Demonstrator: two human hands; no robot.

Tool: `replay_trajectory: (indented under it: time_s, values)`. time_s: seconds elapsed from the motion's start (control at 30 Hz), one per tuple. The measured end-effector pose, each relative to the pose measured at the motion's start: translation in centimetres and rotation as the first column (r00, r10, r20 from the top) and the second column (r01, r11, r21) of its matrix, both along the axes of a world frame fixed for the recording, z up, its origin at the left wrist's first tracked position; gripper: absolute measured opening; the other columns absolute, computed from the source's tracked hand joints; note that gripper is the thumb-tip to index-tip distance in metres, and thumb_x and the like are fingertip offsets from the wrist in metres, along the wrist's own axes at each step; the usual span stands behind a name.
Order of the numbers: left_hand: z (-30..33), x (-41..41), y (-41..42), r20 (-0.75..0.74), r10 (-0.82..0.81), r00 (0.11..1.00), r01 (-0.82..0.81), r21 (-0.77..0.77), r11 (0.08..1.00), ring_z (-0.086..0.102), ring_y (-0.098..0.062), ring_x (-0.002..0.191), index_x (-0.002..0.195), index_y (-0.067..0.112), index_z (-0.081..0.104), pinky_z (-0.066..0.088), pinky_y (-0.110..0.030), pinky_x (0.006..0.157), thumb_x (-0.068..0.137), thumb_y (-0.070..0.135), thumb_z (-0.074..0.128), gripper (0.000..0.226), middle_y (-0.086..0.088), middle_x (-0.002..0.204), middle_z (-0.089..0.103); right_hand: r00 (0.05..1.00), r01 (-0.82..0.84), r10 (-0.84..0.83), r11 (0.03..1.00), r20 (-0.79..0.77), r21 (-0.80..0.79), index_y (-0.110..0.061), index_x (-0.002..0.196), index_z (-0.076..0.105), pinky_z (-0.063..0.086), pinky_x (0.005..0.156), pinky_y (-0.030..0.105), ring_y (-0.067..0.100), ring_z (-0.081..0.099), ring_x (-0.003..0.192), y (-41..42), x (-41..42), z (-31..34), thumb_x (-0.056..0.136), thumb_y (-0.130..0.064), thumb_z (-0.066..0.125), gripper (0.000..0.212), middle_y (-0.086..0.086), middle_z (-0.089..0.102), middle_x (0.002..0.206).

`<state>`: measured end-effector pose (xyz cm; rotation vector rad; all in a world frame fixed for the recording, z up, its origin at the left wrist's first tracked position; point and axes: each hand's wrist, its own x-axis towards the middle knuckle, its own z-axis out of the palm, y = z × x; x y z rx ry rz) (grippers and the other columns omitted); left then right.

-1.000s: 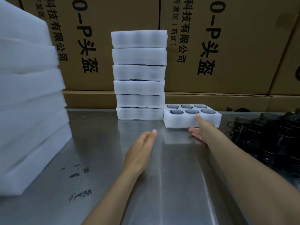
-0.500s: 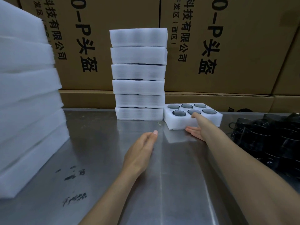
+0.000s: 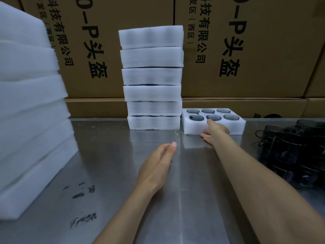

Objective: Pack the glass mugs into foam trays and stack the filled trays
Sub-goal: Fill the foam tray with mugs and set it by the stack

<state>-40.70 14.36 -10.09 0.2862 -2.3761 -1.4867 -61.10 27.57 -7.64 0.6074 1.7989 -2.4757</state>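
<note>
A filled foam tray point(image 3: 235, 126) is seen on the steel table point(image 3: 109, 173), just right of the stack of filled trays point(image 3: 152, 78) and touching or almost touching its bottom layer. Six glass mugs point(image 3: 196, 117) are seated in it, two rows of three, mouths up, rims about level with the foam top.

The tray's near edge is taken by the right hand point(image 3: 215, 131): one finger is laid on the foam top by the middle front mug, the others are tucked low against the front wall. Whether the foam is truly clamped cannot be told; contact is plain. The left hand point(image 3: 154, 166) is held above the table, fingers straight and relaxed, nothing in it.

Handling, as judged: the foam is light, soft and dentable, but the load of glass is expected to make the tray heavy and prone to sag if lifted from one edge. The mugs are fragile and loose in their wells, so the tray is best kept level. Hold is best taken at both short ends, or under the base with two hands, not on the mug rims.

The long axis of the tray is laid left to right, parallel to the stack's front face; the open side points up. A pile of empty foam trays point(image 3: 29, 110) is seen at far left, unpacked dark mugs point(image 3: 295, 148) at right, cardboard boxes point(image 3: 255, 50) behind.
</note>
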Motion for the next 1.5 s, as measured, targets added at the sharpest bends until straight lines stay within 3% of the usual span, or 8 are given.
replay_trajectory:
  time_s: [0.3,0.5,0.67,0.83,0.97,1.13,1.3,1.5]
  values:
    - [-0.1,-0.4,0.1,0.004,-0.014,1.000,0.014,0.001,1.000,0.056,-0.006,0.104,0.092,0.045,0.057,0.039,-0.037,0.103,0.057,0.089,0.020,0.067,0.025,0.105,0.060,0.997,-0.077,0.077,0.997,0.016,-0.005,-0.005,0.130,0.036,0.055,0.078,0.044,0.034,0.061,0.084,-0.8,-2.1,0.0,0.088,-0.019,0.062,0.051,0.022,0.061,0.116]
    - [0.1,-0.4,0.3,0.013,-0.017,1.000,0.017,-0.012,1.000,0.057,-0.007,0.103,0.090,0.046,0.056,0.039,-0.037,0.103,0.058,0.088,0.020,0.064,0.024,0.105,0.061,0.974,-0.203,0.218,0.960,-0.058,0.195,0.003,0.128,0.039,0.050,0.051,0.035,0.027,0.065,0.074,-0.3,-1.5,-0.6,0.083,-0.025,0.072,0.062,0.018,0.065,0.104]
    - [0.2,-0.3,0.3,0.013,-0.013,1.000,0.013,-0.021,1.000,0.057,-0.006,0.103,0.088,0.047,0.056,0.039,-0.037,0.103,0.059,0.087,0.020,0.061,0.024,0.105,0.061,0.972,-0.124,0.181,0.940,-0.153,0.319,-0.003,0.111,0.037,0.057,0.078,0.043,0.023,0.067,0.070,-1.0,-1.2,-1.7,0.078,-0.019,0.075,0.053,0.012,0.067,0.078]
    - [0.1,-0.4,0.3,0.015,-0.015,1.000,0.015,-0.010,1.000,0.056,-0.007,0.106,0.089,0.047,0.056,0.039,-0.037,0.103,0.059,0.087,0.022,0.061,0.023,0.107,0.061,0.920,-0.061,0.328,0.660,-0.215,0.749,-0.026,0.076,0.064,0.050,0.056,0.016,0.001,0.064,0.058,-2.7,0.0,-2.6,0.077,-0.038,0.064,0.012,-0.009,0.071,0.084]
    - [0.1,-0.4,0.2,0.023,-0.022,0.999,0.023,-0.014,1.000,0.056,-0.005,0.106,0.089,0.050,0.055,0.039,-0.036,0.103,0.063,0.085,0.023,0.055,0.025,0.106,0.060,0.842,-0.092,0.501,0.499,-0.201,0.862,-0.032,0.108,0.068,0.047,0.095,0.033,0.016,0.060,0.108,-3.4,-0.3,-2.6,0.090,-0.033,0.055,0.022,-0.009,0.067,0.115]
    - [0.1,-0.3,0.2,0.011,-0.022,1.000,0.022,-0.009,1.000,0.056,-0.006,0.107,0.090,0.048,0.056,0.038,-0.036,0.103,0.065,0.084,0.024,0.054,0.024,0.108,0.060,0.868,-0.095,0.458,0.529,-0.189,0.843,-0.033,0.107,0.067,0.046,0.089,0.030,0.019,0.060,0.102,-3.5,-0.4,-2.6,0.091,-0.021,0.047,0.028,-0.007,0.066,0.114]
    - [0.2,-0.4,0.2,0.017,-0.019,1.000,0.020,-0.022,1.000,0.056,-0.007,0.107,0.087,0.048,0.055,0.037,-0.035,0.102,0.060,0.086,0.021,0.058,0.025,0.107,0.060,0.913,0.006,0.294,0.685,-0.283,0.728,-0.027,0.098,0.067,0.040,0.075,0.026,0.019,0.058,0.093,-2.5,0.6,-2.4,0.086,-0.013,0.044,0.029,-0.004,0.067,0.108]
    - [0.6,-0.1,0.3,0.010,-0.007,1.000,0.007,0.002,1.000,0.059,-0.006,0.095,0.082,0.047,0.056,0.041,-0.034,0.095,0.058,0.086,0.023,0.057,0.027,0.094,0.059,0.879,-0.073,0.395,0.663,-0.266,0.745,-0.028,0.073,0.064,0.041,0.060,0.022,0.007,0.060,0.066,-1.0,5.0,-2.8,0.083,-0.013,0.047,0.025,-0.009,0.070,0.081]
